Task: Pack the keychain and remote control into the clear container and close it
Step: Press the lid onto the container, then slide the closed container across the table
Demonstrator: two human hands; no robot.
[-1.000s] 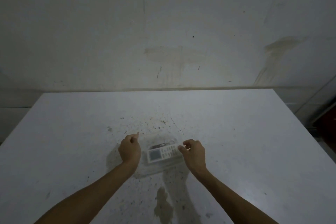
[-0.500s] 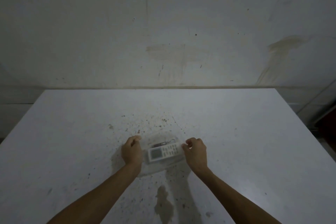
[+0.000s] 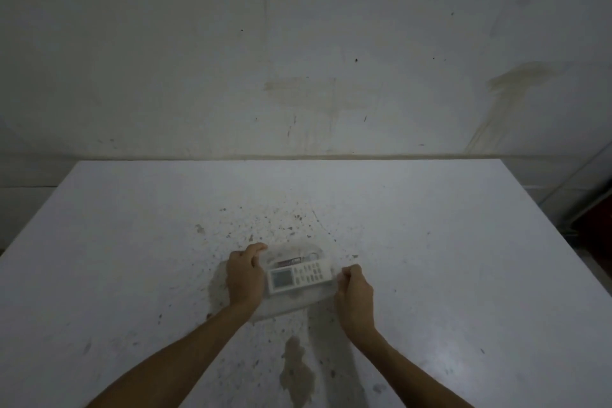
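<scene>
Table (image 3: 430, 242), white, speckled with dark spots and a brown stain near the near edge, stands against a marked, pale wall (image 3: 298, 43).

Left hand (image 3: 244, 275): bare forearm enters from the near left. The hand rests at the left end of the clear container (image 3: 291, 303), fingers curled over that end with the fingertips toward the far side. The grip appears closed on the container's left edge; how tight the contact is cannot be told through the clear plastic.

Clear container: lies near the centre of the table, between the two hands, long side running left to right. Its walls are faint and blurred; whether a lid is seated on it cannot be told.

Remote control (image 3: 298, 276): white, with a grey screen at its left end and rows of buttons to the right. It lies flat within the container's outline, slightly tilted, right end farther away.

Keychain (image 3: 291, 263): a small dark and reddish item lies just beyond the remote control, along its far side, within the container's outline. Detail is too small to read.

Right hand (image 3: 355, 291): bare forearm enters from the near right. The hand sits at the right end of the container, fingers bent into a loose fist, thumb and fingertips pinched at the right edge. The grip appears closed on that edge.
</scene>
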